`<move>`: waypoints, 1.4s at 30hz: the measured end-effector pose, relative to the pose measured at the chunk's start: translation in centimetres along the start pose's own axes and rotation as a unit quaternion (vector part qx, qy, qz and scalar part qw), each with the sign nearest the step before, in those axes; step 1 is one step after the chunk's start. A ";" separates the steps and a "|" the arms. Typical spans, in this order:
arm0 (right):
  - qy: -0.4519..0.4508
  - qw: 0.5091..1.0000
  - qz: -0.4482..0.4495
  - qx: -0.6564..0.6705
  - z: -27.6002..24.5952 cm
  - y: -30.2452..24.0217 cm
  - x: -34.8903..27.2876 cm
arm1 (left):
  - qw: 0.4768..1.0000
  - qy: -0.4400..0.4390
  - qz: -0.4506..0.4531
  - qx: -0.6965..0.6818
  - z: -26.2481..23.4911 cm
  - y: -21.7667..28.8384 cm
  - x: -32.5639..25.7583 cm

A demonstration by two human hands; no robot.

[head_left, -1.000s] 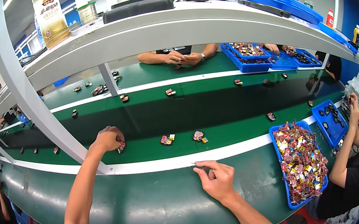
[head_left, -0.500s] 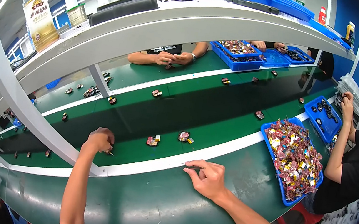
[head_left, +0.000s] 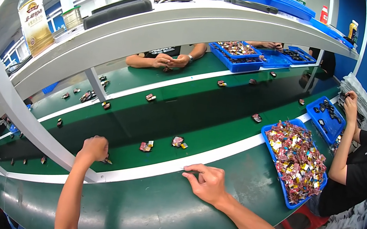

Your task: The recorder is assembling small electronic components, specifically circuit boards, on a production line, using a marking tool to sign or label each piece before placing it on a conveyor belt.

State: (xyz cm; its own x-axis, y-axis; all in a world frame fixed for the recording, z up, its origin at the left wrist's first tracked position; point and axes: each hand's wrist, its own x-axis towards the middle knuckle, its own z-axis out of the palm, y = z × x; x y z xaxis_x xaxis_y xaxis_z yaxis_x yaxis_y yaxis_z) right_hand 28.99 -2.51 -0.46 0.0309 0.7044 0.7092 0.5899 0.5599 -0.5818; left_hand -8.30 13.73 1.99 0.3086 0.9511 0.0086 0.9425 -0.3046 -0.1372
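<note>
At the near edge of the green conveyor belt [head_left: 199, 133], my left hand [head_left: 95, 149] is closed with its fingers bent downward. A small electronic part [head_left: 108, 161] with a pale tip sticks out at its fingertips; the rest is hidden behind the fingers. My right hand [head_left: 206, 182] hovers above the green worktop, thumb and forefinger pinching a thin dark pointed tool [head_left: 186, 170], its kind too small to make out. Nearest on the belt are a reddish part with a pale tab [head_left: 146, 146] and a similar one with a yellow tab [head_left: 179, 142].
A blue tray [head_left: 291, 206] heaped with small parts stands at right, beside a person [head_left: 353, 143] and a blue tray of black pieces [head_left: 328, 117]. Overhead runs a grey shelf [head_left: 168, 24], with a slanted post [head_left: 22, 96] left of my arm. Another person's hands [head_left: 170, 61] work across the belt.
The view has shifted a little, so most things appear further left. Parts on the belt have slid slightly left. Both hands keep their closed grips; my left hand has moved slightly nearer me.
</note>
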 end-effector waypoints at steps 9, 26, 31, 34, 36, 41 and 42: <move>0.057 0.997 0.020 0.037 1.2 0.9 -0.2 | 0.806 -0.036 -0.007 -0.590 -5.8 10.0 -3.4; 0.115 0.904 0.275 0.306 2.0 2.2 -0.1 | 0.591 0.035 -0.065 -0.803 1.0 21.2 -7.3; 0.088 0.901 0.268 0.329 -0.1 0.3 0.4 | 0.621 0.033 -0.065 -0.780 1.1 22.1 -7.6; 0.046 0.922 0.227 0.310 -0.2 -0.3 0.2 | 0.608 0.049 -0.055 -0.791 1.4 22.1 -7.7; 0.029 0.931 0.209 0.297 0.1 -0.7 0.0 | 0.604 0.064 -0.055 -0.793 1.7 22.2 -7.9; -0.022 0.965 0.178 0.193 0.5 -0.9 -0.4 | 0.598 0.072 -0.049 -0.797 1.8 22.1 -8.0; -0.024 0.966 0.184 0.179 0.6 -0.8 -0.6 | 0.600 0.072 -0.042 -0.795 1.8 22.2 -8.0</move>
State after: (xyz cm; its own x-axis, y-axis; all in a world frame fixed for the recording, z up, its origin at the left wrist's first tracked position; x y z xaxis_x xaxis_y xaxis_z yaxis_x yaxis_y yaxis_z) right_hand 28.01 -3.13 -0.66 0.1436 0.8989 0.4140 0.2283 0.3770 -0.8976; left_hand 9.90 -0.52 -2.86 0.1514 0.9873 0.0493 -0.1502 -0.0263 0.9883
